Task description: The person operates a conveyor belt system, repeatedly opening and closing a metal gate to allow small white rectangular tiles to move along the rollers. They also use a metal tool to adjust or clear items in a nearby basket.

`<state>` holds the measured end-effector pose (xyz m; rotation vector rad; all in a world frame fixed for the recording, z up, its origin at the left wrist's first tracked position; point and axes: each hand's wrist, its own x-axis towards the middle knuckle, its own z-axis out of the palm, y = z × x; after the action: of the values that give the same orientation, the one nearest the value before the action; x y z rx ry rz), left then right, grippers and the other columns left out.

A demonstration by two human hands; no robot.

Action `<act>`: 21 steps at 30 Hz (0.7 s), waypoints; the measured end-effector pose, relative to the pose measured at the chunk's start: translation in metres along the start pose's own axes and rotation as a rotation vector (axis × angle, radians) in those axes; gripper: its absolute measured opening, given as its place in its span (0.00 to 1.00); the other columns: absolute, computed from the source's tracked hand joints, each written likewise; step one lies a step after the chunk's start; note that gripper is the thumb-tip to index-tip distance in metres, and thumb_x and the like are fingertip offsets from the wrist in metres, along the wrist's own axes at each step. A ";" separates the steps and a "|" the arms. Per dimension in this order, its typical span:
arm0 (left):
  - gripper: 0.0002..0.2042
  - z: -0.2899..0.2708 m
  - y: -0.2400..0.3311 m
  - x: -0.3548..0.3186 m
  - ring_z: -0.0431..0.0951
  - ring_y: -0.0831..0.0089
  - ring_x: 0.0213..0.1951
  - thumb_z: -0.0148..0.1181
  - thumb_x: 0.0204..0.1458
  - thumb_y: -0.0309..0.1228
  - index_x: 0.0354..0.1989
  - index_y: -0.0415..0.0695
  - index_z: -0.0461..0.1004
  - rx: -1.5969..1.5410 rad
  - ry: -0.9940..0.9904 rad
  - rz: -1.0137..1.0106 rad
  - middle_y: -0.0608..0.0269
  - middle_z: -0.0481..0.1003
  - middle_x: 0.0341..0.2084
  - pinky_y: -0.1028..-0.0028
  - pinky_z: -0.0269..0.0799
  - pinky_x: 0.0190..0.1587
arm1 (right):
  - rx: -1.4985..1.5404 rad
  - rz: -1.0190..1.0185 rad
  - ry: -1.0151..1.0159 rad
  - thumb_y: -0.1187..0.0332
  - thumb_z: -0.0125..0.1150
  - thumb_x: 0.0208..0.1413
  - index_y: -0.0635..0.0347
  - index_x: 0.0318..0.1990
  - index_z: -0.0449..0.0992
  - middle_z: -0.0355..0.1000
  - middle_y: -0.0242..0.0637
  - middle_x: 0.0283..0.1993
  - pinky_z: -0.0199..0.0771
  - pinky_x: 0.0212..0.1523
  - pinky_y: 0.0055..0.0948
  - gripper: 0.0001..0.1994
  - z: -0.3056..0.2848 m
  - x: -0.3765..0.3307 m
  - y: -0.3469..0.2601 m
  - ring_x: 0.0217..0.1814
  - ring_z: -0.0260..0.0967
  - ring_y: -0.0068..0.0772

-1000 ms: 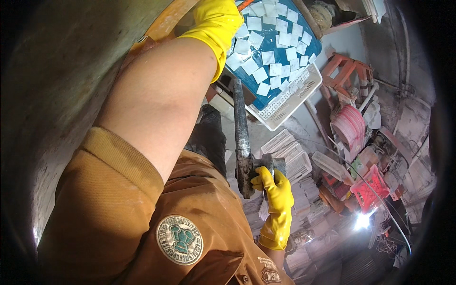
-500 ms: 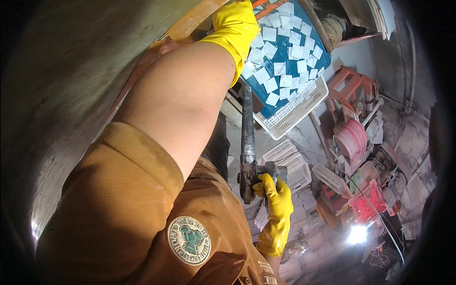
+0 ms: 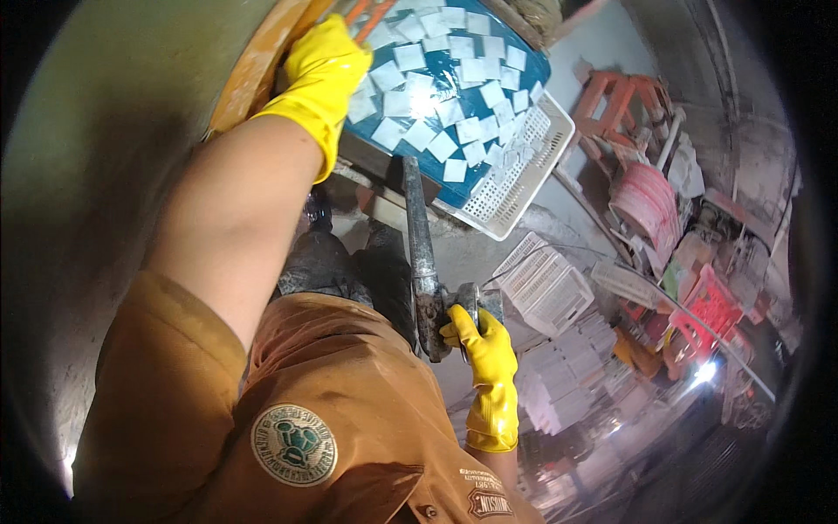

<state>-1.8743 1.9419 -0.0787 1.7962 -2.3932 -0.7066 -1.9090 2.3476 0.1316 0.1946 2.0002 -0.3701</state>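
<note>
Yellow rubber gloves cover both of my hands. At the upper left, my left hand (image 3: 330,65) is closed at two orange bars (image 3: 371,19) that stick out past its fingers; the grip itself is partly hidden. Right beside it lies a blue-green board (image 3: 384,144) carrying many white square tiles (image 3: 408,58), wet and shiny. Lower in the middle, my right hand (image 3: 484,367) wraps its fingers round a metal handle (image 3: 470,301) on a grey fitting. From that fitting a long metal tube (image 3: 419,227) points up toward the board's near edge.
A white perforated basket (image 3: 515,205) sits under the board's right side. Another white crate (image 3: 543,284) lies on the floor, with an orange stool (image 3: 618,105), a pink ribbed roll (image 3: 646,205) and a red basket (image 3: 707,314) farther right. A wall (image 3: 105,131) stands close on my left.
The whole view has swung, so the board and both hands appear farther left. My left hand sits a little lower and left of the tiles. My right hand keeps its hold on the handle.
</note>
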 end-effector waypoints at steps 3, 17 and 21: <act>0.23 0.004 -0.006 0.003 0.82 0.44 0.49 0.67 0.51 0.48 0.50 0.44 0.79 -0.026 0.046 0.037 0.42 0.82 0.44 0.53 0.79 0.49 | 0.157 0.002 0.044 0.51 0.68 0.62 0.67 0.47 0.81 0.83 0.40 0.36 0.76 0.44 0.28 0.24 0.003 0.009 0.031 0.38 0.79 0.28; 0.29 0.002 0.003 0.003 0.79 0.41 0.52 0.71 0.50 0.47 0.54 0.39 0.75 0.068 0.003 0.019 0.40 0.80 0.48 0.54 0.75 0.54 | 0.418 0.241 0.104 0.44 0.69 0.60 0.80 0.59 0.71 0.83 0.42 0.36 0.76 0.39 0.27 0.39 -0.001 0.074 0.117 0.35 0.80 0.28; 0.31 -0.006 0.013 -0.001 0.79 0.41 0.52 0.72 0.49 0.46 0.56 0.37 0.73 0.054 -0.030 0.034 0.38 0.79 0.49 0.55 0.74 0.55 | 0.502 0.243 0.113 0.44 0.68 0.60 0.79 0.57 0.73 0.82 0.41 0.34 0.76 0.36 0.27 0.38 -0.012 0.092 0.107 0.31 0.79 0.29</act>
<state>-1.8834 1.9436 -0.0683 1.7722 -2.4792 -0.6759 -1.9278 2.4496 0.0354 0.7803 1.9324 -0.7116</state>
